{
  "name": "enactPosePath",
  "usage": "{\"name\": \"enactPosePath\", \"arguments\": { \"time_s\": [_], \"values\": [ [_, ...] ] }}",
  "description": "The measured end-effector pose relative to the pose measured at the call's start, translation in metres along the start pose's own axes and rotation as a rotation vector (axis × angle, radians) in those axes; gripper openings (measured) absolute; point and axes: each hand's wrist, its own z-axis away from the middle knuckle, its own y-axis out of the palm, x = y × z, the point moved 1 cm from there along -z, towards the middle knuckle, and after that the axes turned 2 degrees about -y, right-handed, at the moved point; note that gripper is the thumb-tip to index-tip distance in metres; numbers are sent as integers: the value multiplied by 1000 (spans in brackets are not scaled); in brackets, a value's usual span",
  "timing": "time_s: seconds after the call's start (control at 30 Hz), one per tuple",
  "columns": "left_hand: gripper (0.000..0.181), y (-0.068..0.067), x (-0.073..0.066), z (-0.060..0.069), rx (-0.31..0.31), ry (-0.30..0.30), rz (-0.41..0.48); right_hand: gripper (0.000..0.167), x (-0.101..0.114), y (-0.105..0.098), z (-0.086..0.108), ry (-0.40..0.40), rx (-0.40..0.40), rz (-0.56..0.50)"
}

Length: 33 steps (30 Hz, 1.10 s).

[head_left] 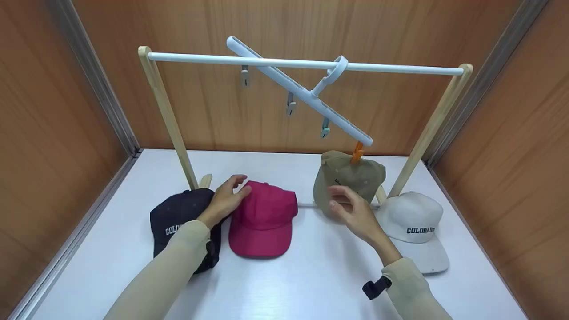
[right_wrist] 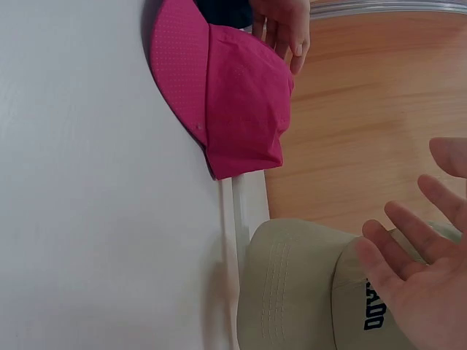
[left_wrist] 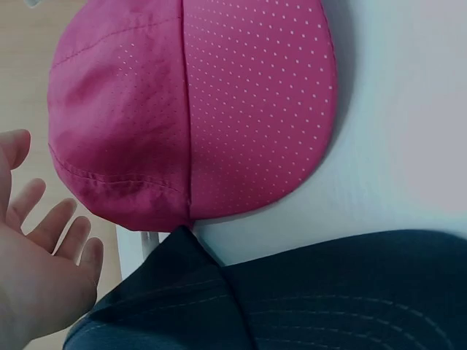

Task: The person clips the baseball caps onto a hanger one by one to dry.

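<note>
A pink baseball cap lies on the white table, brim toward me. My left hand hovers at its upper left with loosely spread fingers; a gap shows between them in the left wrist view. Beside that hand sits a dark navy cap with white lettering, partly hidden by my sleeve. An olive cap hangs by an orange clip from the low end of a tilted white hanger. In front of the olive cap is my right hand, fingers relaxed and holding nothing; whether it touches the cap I cannot tell.
The hanger hooks over the white bar of a wooden-legged rack. Several grey clips dangle along the hanger. At right, a white cap lies near the rack leg. Wood-grain walls enclose the table.
</note>
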Motion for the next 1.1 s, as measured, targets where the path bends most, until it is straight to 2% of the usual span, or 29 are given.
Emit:
{"name": "enactPosePath", "arguments": {
  "time_s": [0.27, 0.63, 0.9, 1.1],
  "values": [
    [52, 3, 6, -2, 35, -21, 14, 41, -1, 6, -1, 7, -12, -30],
    [50, 4, 7, -3, 48, -62, 33, 40, -2, 11, -3, 32, -19, -34],
    [51, 5, 7, -6, 35, -102, 57, 41, 0, 17, -5, 27, 0, -40],
    [49, 4, 8, -7, 32, -100, 58, 39, 0, 18, -4, 34, 3, -53]
  ]
}}
